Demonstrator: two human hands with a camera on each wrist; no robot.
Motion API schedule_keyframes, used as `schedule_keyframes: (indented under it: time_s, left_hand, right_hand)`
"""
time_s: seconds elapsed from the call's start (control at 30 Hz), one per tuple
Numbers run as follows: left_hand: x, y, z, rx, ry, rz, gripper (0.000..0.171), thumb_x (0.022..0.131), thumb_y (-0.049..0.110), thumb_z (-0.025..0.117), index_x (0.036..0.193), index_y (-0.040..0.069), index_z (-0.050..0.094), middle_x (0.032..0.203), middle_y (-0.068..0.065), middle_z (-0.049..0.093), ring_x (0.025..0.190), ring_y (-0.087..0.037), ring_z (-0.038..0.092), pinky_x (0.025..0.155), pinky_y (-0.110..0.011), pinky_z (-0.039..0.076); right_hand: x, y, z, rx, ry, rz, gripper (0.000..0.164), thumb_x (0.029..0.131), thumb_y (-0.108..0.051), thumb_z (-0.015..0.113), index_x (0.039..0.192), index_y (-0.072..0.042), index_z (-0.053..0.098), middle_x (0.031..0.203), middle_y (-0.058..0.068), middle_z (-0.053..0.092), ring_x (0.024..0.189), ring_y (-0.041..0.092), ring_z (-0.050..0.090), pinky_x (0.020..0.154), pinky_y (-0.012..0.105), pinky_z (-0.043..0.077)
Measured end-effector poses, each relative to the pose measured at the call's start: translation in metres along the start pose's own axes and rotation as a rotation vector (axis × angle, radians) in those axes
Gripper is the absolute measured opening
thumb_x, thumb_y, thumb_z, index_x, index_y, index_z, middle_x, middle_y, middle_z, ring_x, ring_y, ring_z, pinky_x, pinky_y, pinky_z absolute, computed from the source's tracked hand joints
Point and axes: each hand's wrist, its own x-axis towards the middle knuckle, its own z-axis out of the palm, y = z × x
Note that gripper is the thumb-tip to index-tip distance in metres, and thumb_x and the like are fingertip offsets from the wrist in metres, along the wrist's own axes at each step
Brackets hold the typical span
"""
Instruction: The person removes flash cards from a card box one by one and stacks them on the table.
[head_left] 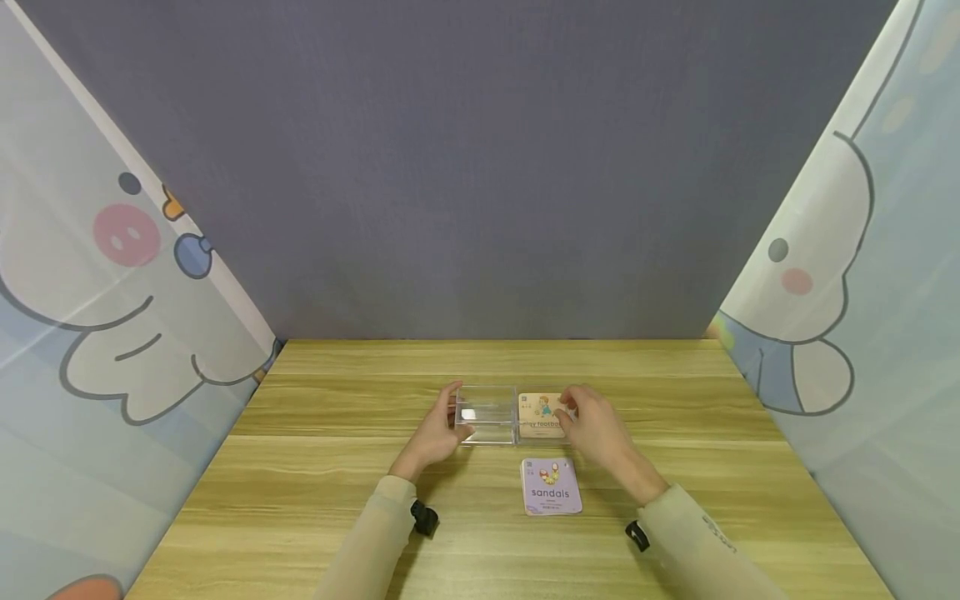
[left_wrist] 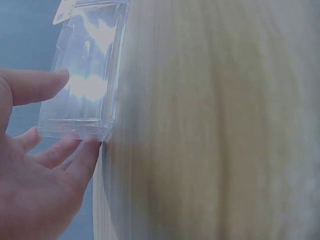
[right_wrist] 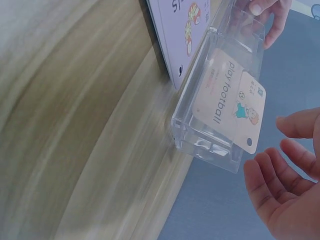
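Observation:
A clear plastic box (head_left: 487,392) with two compartments lies on the table. My left hand (head_left: 437,435) grips its left end, the thumb over the near side and the fingers against the end wall. That left compartment shows only clear walls and glare. In the right compartment, a cream card reading "play football" (right_wrist: 222,92) sits tilted, one edge raised above the rim in the right wrist view. My right hand (right_wrist: 292,175) is beside this card, fingers loosely bent and apart from it. Nearer me lies a stack of cards topped by a purple "sandals" card (head_left: 551,490).
The wooden table (head_left: 337,467) reaches back to a dark grey panel (head_left: 480,183). Cartoon-printed curtains (head_left: 67,333) hang along both sides. Black straps (head_left: 424,518) show at my wrists, by the light sleeves.

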Motion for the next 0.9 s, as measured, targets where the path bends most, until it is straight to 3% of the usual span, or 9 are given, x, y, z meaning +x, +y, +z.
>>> schedule_keyframes:
  time_s: [0.57,0.9]
  left_hand:
    - [0.000,0.001,0.000,-0.002,-0.003,0.003,0.084,0.093,0.004,0.071,0.160,0.010,0.021,0.145,-0.023,0.046,0.133,-0.044,0.048,0.113,-0.054,0.039]
    - [-0.001,0.000,0.000,-0.015,-0.005,0.015,0.084,0.093,0.004,0.071,0.160,0.009,0.021,0.144,-0.022,0.047,0.133,-0.044,0.048,0.113,-0.055,0.039]
  right_hand:
    - [0.007,0.006,0.007,0.000,0.068,-0.029,0.025,0.086,-0.008,0.080,0.107,0.000,0.068,0.101,0.012,0.065,0.088,0.027,0.064,0.072,0.040,0.059]
    - [0.011,0.010,0.012,-0.028,0.055,-0.031,0.026,0.087,-0.009,0.079,0.109,0.000,0.069,0.104,0.012,0.065,0.095,0.028,0.062,0.076,0.042,0.059]
